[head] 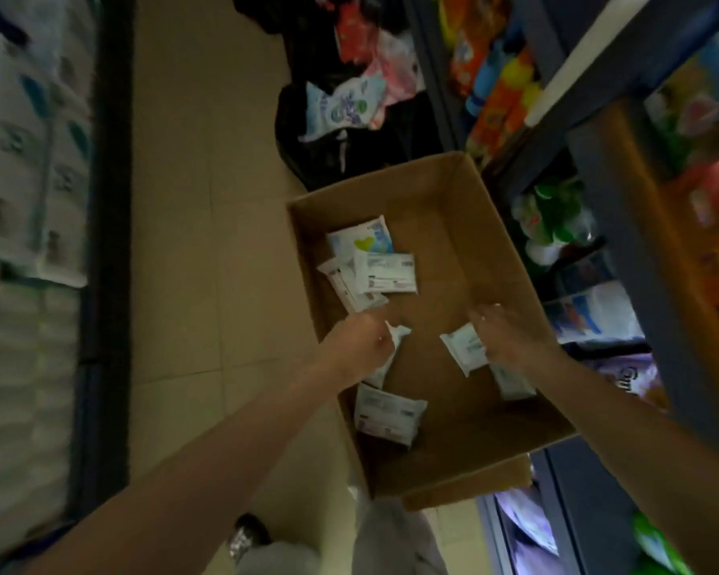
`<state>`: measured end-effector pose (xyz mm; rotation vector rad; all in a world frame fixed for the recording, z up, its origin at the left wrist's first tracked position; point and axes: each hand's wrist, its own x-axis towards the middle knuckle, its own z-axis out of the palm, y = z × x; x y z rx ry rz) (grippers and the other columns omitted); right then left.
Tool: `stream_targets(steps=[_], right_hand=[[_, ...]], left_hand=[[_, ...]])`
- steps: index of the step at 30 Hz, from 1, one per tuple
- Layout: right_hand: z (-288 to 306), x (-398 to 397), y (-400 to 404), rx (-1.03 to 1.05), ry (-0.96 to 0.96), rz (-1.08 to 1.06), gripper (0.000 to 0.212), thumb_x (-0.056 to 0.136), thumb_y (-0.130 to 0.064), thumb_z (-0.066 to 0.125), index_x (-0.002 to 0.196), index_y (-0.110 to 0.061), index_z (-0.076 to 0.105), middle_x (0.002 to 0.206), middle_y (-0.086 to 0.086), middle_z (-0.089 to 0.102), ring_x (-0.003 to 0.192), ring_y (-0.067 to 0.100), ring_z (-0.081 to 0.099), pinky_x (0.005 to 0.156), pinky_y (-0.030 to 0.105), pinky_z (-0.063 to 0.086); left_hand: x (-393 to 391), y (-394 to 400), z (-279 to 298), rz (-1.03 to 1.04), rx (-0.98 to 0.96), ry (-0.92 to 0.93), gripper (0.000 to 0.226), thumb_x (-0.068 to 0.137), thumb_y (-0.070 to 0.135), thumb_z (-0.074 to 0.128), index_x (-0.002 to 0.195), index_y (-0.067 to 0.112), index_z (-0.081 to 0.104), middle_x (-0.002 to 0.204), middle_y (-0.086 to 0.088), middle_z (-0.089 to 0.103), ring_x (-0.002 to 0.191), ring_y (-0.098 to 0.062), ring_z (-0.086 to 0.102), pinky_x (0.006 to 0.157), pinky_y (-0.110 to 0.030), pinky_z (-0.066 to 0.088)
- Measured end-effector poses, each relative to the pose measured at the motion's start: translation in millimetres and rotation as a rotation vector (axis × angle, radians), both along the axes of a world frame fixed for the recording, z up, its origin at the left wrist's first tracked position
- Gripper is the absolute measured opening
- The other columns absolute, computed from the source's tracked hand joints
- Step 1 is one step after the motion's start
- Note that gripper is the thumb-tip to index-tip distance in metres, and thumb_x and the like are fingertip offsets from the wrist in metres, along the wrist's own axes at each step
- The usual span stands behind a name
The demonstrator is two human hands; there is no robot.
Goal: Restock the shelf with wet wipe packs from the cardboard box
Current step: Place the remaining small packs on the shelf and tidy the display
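Observation:
An open cardboard box [432, 188] stands on the floor with several white wet wipe packs inside. A small heap of packs [374, 263] lies at its far left, and one pack [389, 415] lies near the front. My left hand [360, 340] reaches into the box and grips a white pack [391, 350] standing on edge. My right hand [503, 334] holds another pack [463, 352] by its end. One more pack [513, 383] lies partly under my right wrist. The picture is blurred.
A shelf unit [598, 168] with colourful packaged goods runs along the right. A black bag [349, 151] with more packs sits beyond the box. White tissue packs [26, 201] line the left shelf. Tiled floor [208, 242] lies between.

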<state>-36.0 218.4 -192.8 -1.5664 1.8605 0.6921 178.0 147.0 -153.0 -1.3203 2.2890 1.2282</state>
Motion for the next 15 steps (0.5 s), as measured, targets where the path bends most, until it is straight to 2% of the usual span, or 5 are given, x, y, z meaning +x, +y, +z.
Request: stream_targets(steps=[2,6,8,11,15], right_hand=[[-39.1,-5.0,2.2,-0.041,0.1,0.085,0.065,0.073,-0.025,0.074,0.129,-0.008,0.045,0.13,0.014,0.05,0.12,0.026,0.049,0.102,0.035,0.037],[-134.5,-20.8,16.2,-0.165,0.101,0.213,0.081,-0.006,-0.031,0.088,0.07,-0.007,0.073,0.065,0.016,0.068,0.062,0.031,0.068,0.066,0.039,0.057],[-121.8,-9.0,17.3,-0.074,0.16,0.176,0.055,0.018,-0.029,0.093,0.066,-0.011,0.072,0.068,0.011,0.067,0.064,0.024,0.066,0.072,0.033,0.056],[-93.9,11.1,7.0,0.109,0.188,0.141,0.032,0.08,-0.023,0.068,0.109,-0.01,0.062,0.117,0.01,0.057,0.109,0.024,0.055,0.096,0.033,0.041],[-79.6,31.6,-18.4,-0.076,-0.062,0.359,0.037,0.087,-0.013,0.057,0.124,-0.008,0.055,0.134,0.01,0.038,0.126,0.028,0.035,0.1,0.037,0.034]], left_hand=[[-11.0,2.9,-22.7,-0.023,0.03,-0.032,0.026,0.092,0.012,0.045,0.113,0.008,0.058,0.105,-0.01,0.066,0.093,-0.025,0.063,0.081,-0.038,0.052],[-15.7,3.6,-55.1,-0.002,0.044,-0.055,0.027,0.092,0.01,0.045,0.118,0.012,0.054,0.107,-0.009,0.066,0.096,-0.026,0.063,0.083,-0.035,0.051],[-13.1,4.7,-64.0,0.063,0.077,-0.052,0.03,0.092,0.01,0.047,0.121,0.011,0.052,0.11,-0.008,0.064,0.099,-0.024,0.062,0.086,-0.036,0.051],[-8.9,7.1,-69.3,0.2,0.092,-0.024,0.033,0.089,0.009,0.052,0.122,0.008,0.05,0.111,-0.007,0.062,0.102,-0.022,0.06,0.09,-0.036,0.049],[-5.4,5.8,-66.8,0.426,0.028,0.09,0.027,0.088,0.003,0.052,0.115,0.006,0.054,0.106,-0.005,0.062,0.099,-0.018,0.059,0.084,-0.025,0.047]])
